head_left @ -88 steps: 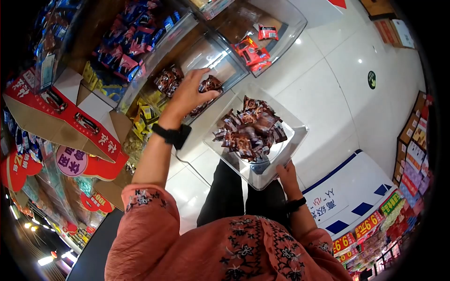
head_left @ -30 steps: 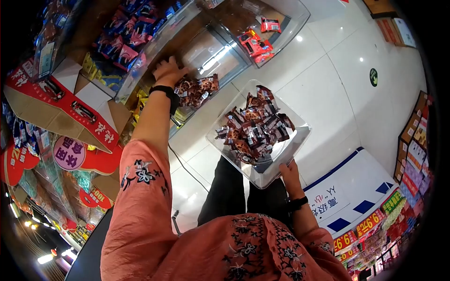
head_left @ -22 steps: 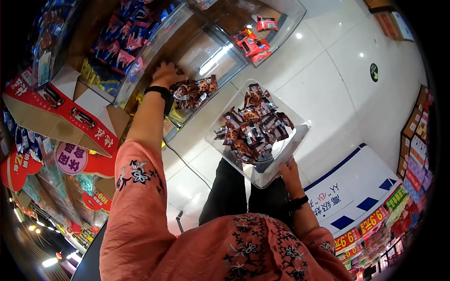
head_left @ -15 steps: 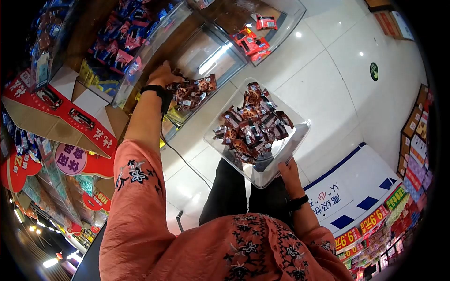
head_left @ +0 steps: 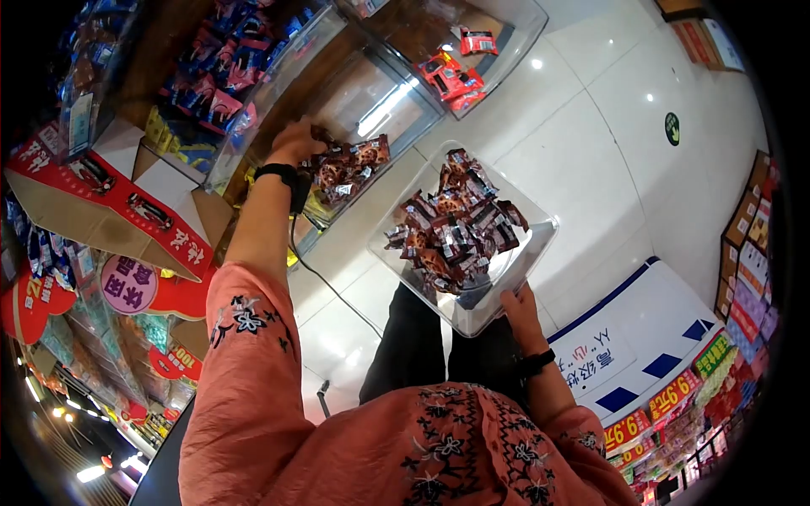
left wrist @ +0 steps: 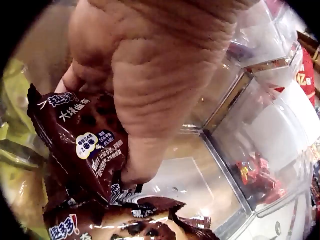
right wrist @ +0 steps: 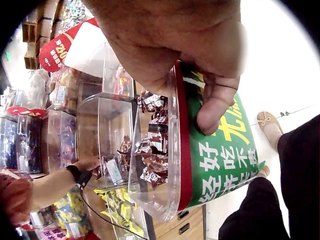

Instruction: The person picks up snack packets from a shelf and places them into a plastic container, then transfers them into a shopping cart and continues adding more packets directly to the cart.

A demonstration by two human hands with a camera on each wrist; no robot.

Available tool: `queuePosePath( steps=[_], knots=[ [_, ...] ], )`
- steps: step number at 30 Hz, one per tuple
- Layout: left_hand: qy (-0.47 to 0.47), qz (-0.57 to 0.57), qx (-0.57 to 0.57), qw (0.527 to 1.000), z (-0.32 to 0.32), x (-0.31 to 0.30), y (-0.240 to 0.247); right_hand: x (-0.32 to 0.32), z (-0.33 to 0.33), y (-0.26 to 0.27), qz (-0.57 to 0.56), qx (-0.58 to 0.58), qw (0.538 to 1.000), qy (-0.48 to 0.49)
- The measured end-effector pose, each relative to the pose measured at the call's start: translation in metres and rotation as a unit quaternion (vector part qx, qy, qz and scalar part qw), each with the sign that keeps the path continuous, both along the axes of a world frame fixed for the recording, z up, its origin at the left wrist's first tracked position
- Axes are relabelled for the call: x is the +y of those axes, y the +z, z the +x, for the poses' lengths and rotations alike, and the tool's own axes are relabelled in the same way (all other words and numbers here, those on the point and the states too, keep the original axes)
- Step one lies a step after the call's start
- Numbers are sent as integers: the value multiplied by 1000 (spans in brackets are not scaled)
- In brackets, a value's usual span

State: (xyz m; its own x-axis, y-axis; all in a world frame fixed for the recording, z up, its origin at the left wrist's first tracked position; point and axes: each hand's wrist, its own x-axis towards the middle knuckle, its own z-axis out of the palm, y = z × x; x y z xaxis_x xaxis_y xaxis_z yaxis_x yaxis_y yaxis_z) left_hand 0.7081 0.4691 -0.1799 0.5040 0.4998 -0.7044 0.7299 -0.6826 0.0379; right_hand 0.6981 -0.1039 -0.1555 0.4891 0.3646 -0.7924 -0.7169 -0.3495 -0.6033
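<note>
My left hand (head_left: pixel 297 142) reaches into the clear shelf compartment, at the left end of a heap of brown cookie packets (head_left: pixel 342 173). In the left wrist view, thumb and fingers of the left hand (left wrist: pixel 150 65) lie on either side of a brown packet (left wrist: pixel 92 135), pinching it; the fingertips are mostly hidden. My right hand (head_left: pixel 523 319) grips the near right rim of a clear plastic bin (head_left: pixel 472 325) that holds several brown packets (head_left: pixel 460 228). The right wrist view has the right hand's fingers (right wrist: pixel 212 107) curled over the bin's edge, against a green label (right wrist: pixel 215 155).
Red packets (head_left: pixel 451 78) lie in the neighbouring compartment, blue and pink ones (head_left: pixel 224 72) behind a clear wall. Yellow packets (head_left: pixel 316 209) sit beside the brown ones. A black cable (head_left: pixel 325 282) hangs below the shelf. A white and blue display (head_left: pixel 624 346) stands at the right.
Spread above the compartment's packets earlier, my left hand has moved left and down to their left end, its fingers drawn in. Brown packets lie closer together there. The bin has barely moved.
</note>
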Motion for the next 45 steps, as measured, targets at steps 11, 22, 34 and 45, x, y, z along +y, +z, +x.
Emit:
queuePosePath(
  steps=[11, 22, 34, 45],
  knots=[
    [-5, 113, -241, 964, -22, -13, 26, 5, 9, 17, 12, -9, 1000, -4],
    [124, -91, -463, 873, -43, -129, 102, 3, 9, 8, 15, -15, 1000, -6],
    [-5, -9, -350, 937, -27, -162, 92, 4, 13, 14, 4, -35, 999, -10],
    [-122, -24, -91, 988, -22, -85, -12, 8, 8, 15, 16, -38, 999, -19]
  ],
)
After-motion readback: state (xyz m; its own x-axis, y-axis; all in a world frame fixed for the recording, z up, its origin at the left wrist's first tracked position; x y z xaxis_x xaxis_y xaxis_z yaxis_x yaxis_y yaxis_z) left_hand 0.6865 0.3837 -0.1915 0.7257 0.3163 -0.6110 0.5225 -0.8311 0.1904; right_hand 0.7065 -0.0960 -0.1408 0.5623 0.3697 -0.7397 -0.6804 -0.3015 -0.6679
